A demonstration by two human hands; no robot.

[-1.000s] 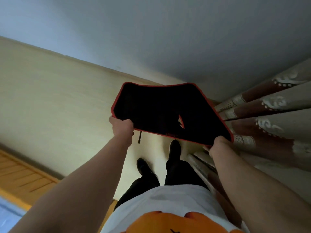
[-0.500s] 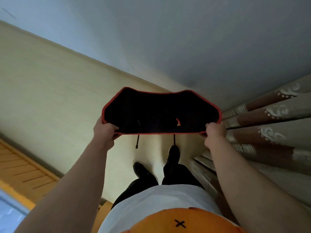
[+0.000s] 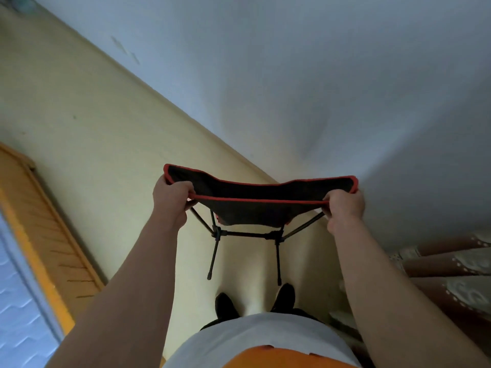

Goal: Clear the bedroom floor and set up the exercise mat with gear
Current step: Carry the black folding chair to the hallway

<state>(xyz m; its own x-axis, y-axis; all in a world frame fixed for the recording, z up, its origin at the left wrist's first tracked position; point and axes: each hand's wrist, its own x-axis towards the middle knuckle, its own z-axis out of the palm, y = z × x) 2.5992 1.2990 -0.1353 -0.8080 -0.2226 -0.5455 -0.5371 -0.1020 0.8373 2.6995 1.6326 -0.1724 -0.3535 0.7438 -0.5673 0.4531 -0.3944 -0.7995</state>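
A small folding camp chair [image 3: 255,205] with black fabric, red piping and thin black legs hangs in the air in front of me, close to the grey wall. My left hand [image 3: 172,200] grips the left end of its seat edge. My right hand [image 3: 344,207] grips the right end. Two of the chair's legs point down toward my feet [image 3: 255,301], clear of the pale floor. No exercise mat is in view.
A grey wall [image 3: 318,88] stands straight ahead and meets the cream floor [image 3: 93,155]. A wooden bed frame [image 3: 50,235] with a pale mattress [image 3: 18,301] lies to my left. Patterned curtains [image 3: 451,274] hang at my right.
The chair has come down and tilted so its seat faces up, and its frame and legs now show. Both hands kept their grip and spread wider. The view shifted toward the wall.
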